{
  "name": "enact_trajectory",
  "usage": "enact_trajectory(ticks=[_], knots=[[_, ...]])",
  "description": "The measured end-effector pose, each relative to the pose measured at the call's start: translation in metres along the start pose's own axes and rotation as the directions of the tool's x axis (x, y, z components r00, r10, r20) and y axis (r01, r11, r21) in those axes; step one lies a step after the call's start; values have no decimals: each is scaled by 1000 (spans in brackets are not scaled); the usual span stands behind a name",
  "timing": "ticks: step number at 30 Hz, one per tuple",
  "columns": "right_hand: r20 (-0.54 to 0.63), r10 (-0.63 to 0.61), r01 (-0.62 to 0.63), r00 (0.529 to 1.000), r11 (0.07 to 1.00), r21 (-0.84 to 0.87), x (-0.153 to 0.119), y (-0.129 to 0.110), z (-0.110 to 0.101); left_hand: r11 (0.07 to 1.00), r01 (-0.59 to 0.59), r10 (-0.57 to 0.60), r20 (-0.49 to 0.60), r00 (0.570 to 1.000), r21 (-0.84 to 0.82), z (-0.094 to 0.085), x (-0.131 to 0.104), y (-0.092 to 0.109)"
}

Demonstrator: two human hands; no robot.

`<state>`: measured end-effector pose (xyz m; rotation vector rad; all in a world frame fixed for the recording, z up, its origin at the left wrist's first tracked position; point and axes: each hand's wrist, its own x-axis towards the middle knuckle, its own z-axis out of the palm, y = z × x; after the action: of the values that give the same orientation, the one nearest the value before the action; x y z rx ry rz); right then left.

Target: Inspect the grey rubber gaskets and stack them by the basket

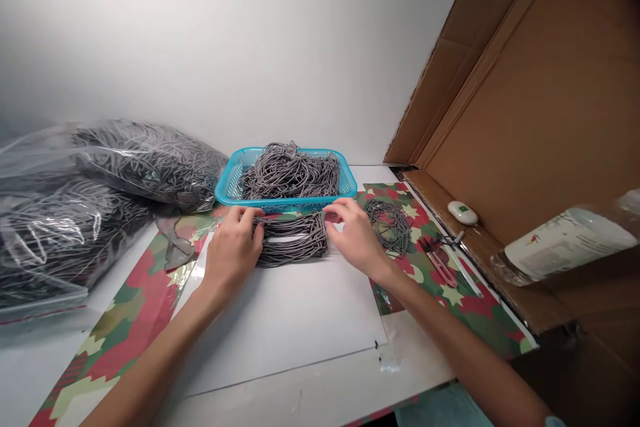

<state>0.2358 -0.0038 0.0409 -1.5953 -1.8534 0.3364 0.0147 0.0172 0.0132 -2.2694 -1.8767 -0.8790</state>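
Note:
A flat bundle of grey cords [293,250] lies stretched from left to right on a white sheet [295,320]. My left hand [233,243] is closed on the bundle's left end, hiding the cord ends there. At the other end, the thumb and fingers of my right hand [355,237] pinch the edge, where the cords look knotted or joined in a thick row. Just behind the bundle stands a light-blue plastic basket [227,190] heaped with more grey cords [290,177]. A loose tangle of thin grey cord [390,225] rests to the right of my right hand.
Two clear plastic bags [145,160] stuffed with grey cord fill the left side. Pink-handled scissors [439,263] and a white pen-like stick [467,273] lie at right. Beyond them are a small white oval object [463,213], a white cylindrical container [565,243] and a cardboard wall [540,93].

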Motion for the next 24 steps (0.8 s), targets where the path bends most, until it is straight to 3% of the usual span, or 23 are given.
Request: enact_trajectory(ticks=[5, 10, 16, 24], knots=[[-112, 159, -179, 981, 963, -201, 5, 50, -23, 1000, -2, 0, -114, 993, -16, -1, -3, -10], [-80, 225, -238, 971, 922, -304, 9, 86, -21, 998, -51, 38, -260, 965, -45, -9, -6, -20], [-130, 185, -213, 974, 944, -252, 9, 88, -23, 997, -61, 41, -298, 954, -57, -16, -6, -21], [-384, 171, -157, 907, 985, 67, 24, 84, -59, 998, -28, 11, -270, 963, -57, -10, -5, -26]])
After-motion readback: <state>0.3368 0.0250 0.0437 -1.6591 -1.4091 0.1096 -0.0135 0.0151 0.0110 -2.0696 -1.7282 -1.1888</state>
